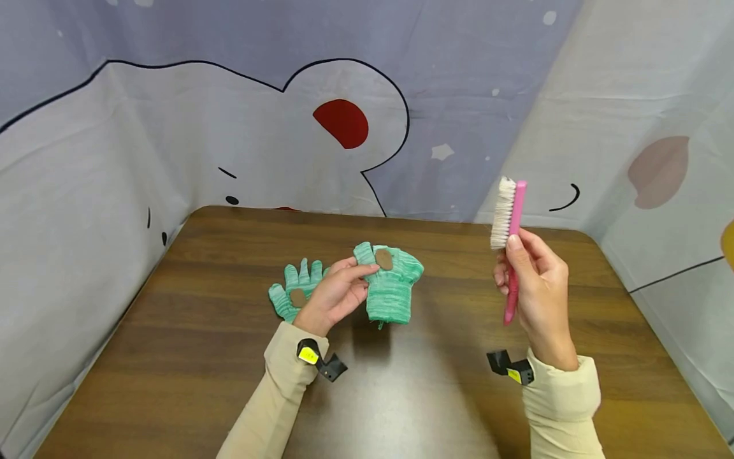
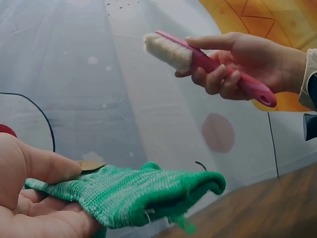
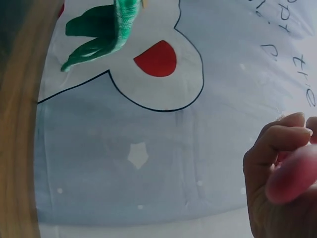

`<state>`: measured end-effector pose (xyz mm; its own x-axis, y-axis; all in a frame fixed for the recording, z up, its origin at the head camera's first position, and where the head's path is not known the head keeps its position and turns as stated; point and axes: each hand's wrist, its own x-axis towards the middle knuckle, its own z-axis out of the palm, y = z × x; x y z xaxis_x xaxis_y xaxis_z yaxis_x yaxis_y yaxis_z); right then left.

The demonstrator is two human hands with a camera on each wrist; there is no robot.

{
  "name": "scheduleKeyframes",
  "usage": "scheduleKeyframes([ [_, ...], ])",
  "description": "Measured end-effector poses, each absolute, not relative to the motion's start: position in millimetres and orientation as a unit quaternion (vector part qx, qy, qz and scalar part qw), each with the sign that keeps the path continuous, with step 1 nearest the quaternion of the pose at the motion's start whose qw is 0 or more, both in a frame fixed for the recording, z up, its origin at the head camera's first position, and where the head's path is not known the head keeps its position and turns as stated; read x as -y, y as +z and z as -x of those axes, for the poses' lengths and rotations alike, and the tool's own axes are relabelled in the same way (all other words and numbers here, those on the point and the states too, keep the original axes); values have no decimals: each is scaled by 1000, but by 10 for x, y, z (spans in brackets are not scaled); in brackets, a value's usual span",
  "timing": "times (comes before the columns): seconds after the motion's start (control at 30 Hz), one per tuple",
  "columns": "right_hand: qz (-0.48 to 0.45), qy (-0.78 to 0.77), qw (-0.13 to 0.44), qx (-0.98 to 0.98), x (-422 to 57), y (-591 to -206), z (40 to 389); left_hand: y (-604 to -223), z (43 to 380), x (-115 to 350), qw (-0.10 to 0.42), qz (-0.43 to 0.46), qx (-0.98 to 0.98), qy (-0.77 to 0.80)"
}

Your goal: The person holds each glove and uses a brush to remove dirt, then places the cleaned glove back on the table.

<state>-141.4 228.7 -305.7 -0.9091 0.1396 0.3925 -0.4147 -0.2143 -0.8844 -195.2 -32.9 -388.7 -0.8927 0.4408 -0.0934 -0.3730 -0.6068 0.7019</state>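
My left hand (image 1: 338, 294) pinches a green knitted glove (image 1: 391, 290) above the table, its thumb beside a brown round patch (image 1: 383, 259). In the left wrist view the cuff of this glove (image 2: 148, 196) gapes toward the right, with a loose thread hanging. A second green glove (image 1: 295, 290), also with a brown patch, lies on the table behind the left hand, partly hidden by it. Off to the right, my right hand (image 1: 539, 280) grips the pink handle of a white-bristled brush (image 1: 511, 217), held upright with bristles facing left, apart from the gloves.
A brown wooden table (image 1: 229, 382) spreads beneath both hands. Printed cloth (image 1: 459, 115) with cartoon shapes hangs along its back and sides. Each wrist carries a small black camera mount (image 1: 321, 360) over a cream sleeve (image 1: 269, 401).
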Motion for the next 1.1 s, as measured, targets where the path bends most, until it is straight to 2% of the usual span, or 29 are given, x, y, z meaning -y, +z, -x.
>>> scheduleKeyframes([
  [0.4, -142, 763, 207, 596, -2201, -2957, 1279, -3873, 1911, 315, 215, -72, -413, 882],
  [0.87, -192, 721, 220, 628, -2054, -2968, 1218, -3837, 1864, 201, 173, -46, -470, 864],
  [1.1, -180, 671, 200, 691, -1910, -3039, 1173, -3809, 1829, 165, 170, -46, -474, 863],
])
